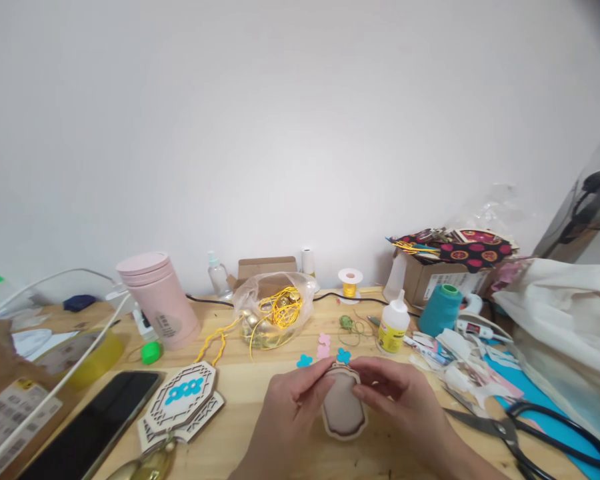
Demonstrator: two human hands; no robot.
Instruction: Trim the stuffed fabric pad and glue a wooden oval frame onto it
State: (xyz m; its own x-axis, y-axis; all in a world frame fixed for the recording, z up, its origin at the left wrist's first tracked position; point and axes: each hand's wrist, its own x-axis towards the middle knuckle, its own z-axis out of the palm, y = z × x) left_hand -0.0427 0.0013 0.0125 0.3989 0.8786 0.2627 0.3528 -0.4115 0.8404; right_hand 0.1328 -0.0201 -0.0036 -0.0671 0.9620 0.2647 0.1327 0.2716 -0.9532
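Observation:
Between my two hands is a small wooden ornament (344,408) in the shape of a jar, with a pale grey middle and a raised wooden rim. My left hand (294,403) grips its upper left edge with thumb and fingers. On the other side, my right hand (405,397) pinches the upper right edge. Just beyond the ornament's top lie blue paper flowers (305,361) and a pink paper cutout (323,345). To the left, an octagonal wooden ornament (183,398) bearing blue flowers rests on another wooden piece.
At left stand a pink tumbler (159,300) and a black phone (93,427). A plastic bag (275,310) of gold bells and yellow cord sits behind. Rightward are a glue bottle (393,325), a teal thread cone (441,310), paper scraps and black-handled scissors (510,430).

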